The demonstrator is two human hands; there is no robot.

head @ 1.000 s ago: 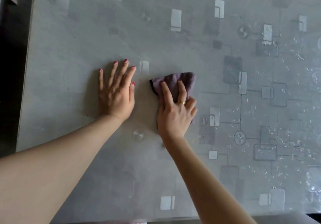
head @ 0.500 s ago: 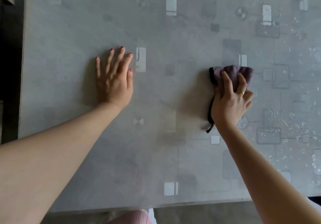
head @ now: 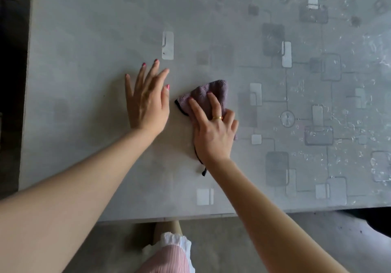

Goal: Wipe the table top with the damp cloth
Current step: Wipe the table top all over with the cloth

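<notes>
Right hand (head: 213, 130) flat on the cloth (head: 208, 94), index and ring-bearing finger laid straight along it, outer fingers bent over its right edge; pressing, not pinching. Left hand (head: 147, 101) just left of the cloth, spread wide, palm on the surface (head: 84, 39), holding nothing, apparently bracing.

Cloth bunched into a rough wedge, partly hidden under the right hand, sitting mid-surface, closer to the near edge than the far one. Long axis from near to far, leaning slightly right; broad fuzzy end pointing away from the body, thin black-trimmed tail poking out toward the body beside the wrist.

Step in hand, by judgement: mid-wipe, a sideways pass over the near-centre strip. Right of the cloth, scattered pale flecks and smears across the patterned top, seemingly not yet cleaned; left of the cloth, plainer and duller.

Next move likely calling for steady downward pressure and a sweep rightward from the cloth into the flecked zone, keeping the bunched fabric under the palm so that it does not roll out.
</notes>
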